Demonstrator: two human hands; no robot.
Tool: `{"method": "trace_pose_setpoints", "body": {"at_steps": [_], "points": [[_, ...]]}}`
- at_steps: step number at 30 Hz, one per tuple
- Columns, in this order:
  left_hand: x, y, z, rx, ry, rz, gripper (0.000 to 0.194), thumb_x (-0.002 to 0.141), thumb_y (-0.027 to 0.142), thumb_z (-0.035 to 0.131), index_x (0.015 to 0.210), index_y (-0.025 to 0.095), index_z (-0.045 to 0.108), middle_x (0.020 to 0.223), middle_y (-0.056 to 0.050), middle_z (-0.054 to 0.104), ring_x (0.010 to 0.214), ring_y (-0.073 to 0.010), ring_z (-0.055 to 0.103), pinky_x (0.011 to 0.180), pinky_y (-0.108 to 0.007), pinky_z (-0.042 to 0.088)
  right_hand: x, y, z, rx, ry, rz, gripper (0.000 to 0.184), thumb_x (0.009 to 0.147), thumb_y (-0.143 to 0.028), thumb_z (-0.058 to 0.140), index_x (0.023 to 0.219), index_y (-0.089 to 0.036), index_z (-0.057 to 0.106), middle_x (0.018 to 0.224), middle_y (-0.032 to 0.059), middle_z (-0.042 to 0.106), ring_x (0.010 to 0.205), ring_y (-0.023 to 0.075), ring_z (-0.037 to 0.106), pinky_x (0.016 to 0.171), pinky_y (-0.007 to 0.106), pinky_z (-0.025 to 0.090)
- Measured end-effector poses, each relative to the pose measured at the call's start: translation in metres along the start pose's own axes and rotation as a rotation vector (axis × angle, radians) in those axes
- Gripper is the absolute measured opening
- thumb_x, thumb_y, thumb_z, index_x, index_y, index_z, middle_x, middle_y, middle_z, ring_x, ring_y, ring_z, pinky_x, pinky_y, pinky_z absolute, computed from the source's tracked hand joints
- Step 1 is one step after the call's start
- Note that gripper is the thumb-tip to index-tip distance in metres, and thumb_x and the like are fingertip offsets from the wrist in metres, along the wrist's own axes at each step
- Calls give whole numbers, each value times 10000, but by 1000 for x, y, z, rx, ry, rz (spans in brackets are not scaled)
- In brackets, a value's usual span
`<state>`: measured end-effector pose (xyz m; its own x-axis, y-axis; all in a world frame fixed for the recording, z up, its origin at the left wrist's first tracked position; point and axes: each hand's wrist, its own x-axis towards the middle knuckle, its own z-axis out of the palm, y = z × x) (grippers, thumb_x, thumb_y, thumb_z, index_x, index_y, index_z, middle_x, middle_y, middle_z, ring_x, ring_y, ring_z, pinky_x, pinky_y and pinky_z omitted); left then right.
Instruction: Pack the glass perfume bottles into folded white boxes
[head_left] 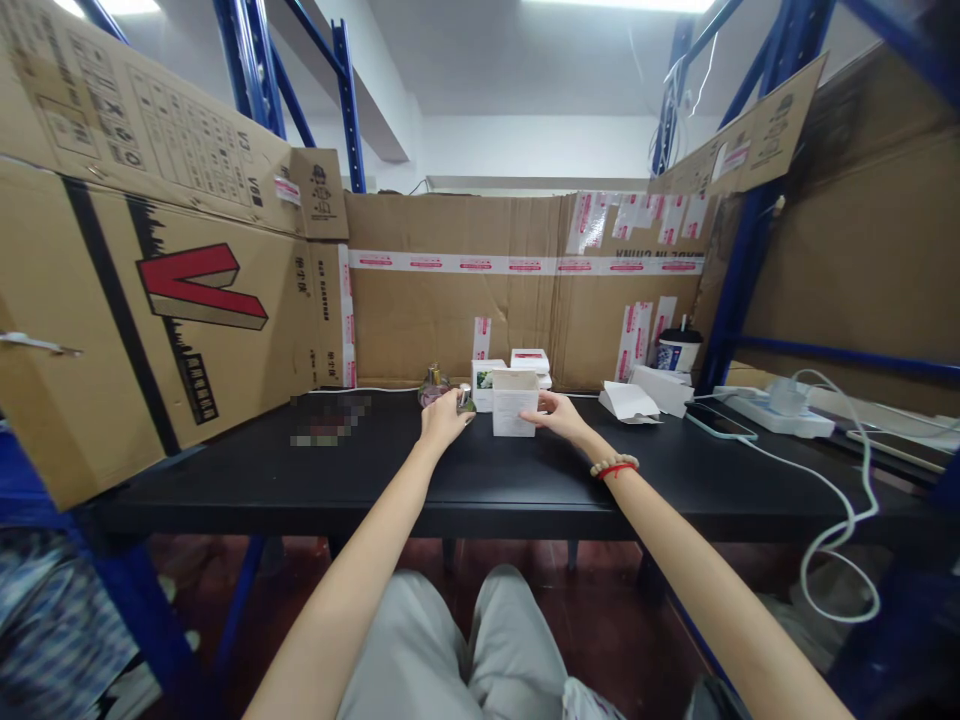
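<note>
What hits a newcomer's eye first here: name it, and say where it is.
Probably the big red V on the cardboard panel at the left. Next come the two bare hands over the black table, near the picture's middle: the left hand at a small bottle with a silvery cap, the right hand at the right edge of an upright white box.

We see through one head-worn camera, close above the near edge of the counter (pixel 285 487), facing forward and down across it, our knees (pixel 514 630) below it and the cardboard wall (pixel 450 222) behind it.
</note>
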<state>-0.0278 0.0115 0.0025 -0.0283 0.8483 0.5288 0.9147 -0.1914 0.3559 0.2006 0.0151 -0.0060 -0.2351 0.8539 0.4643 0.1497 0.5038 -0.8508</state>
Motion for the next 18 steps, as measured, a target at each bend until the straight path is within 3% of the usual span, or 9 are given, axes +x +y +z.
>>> {"method": "trace_pose_setpoints", "body": {"at_steps": [5, 9, 15, 18], "points": [[-5, 10, -4, -19, 301, 145, 265, 819, 359, 528, 1027, 196, 531, 1044, -93, 610, 1051, -236, 537, 901, -321, 374, 0, 0, 1, -93, 37, -95, 398, 550, -395, 751, 861, -162, 666, 759, 41, 674, 708, 174, 600, 578, 282, 505], [-8, 15, -6, -108, 485, 262, 300, 858, 388, 460, 1078, 185, 486, 1076, -107, 580, 1062, -219, 520, 913, -326, 362, 1, 1, 2, -229, 82, -203, 377, 593, -393, 734, 889, -167, 673, 798, 46, 683, 743, 179, 604, 729, 332, 494], [-5, 15, 4, -141, 700, 704, 327, 830, 481, 484, 977, 189, 475, 932, -85, 605, 895, -203, 568, 773, -334, 390, 4, 9, 2, -372, 104, -236, 407, 613, -388, 733, 945, -163, 663, 870, 58, 689, 791, 196, 625, 773, 346, 484], [-4, 17, 8, -103, 742, 856, 320, 835, 479, 480, 973, 191, 471, 899, -73, 607, 855, -186, 566, 746, -322, 379, 5, 13, 2, -420, 100, -264, 405, 621, -375, 733, 960, -168, 654, 922, 67, 682, 811, 197, 628, 770, 341, 491]]}}
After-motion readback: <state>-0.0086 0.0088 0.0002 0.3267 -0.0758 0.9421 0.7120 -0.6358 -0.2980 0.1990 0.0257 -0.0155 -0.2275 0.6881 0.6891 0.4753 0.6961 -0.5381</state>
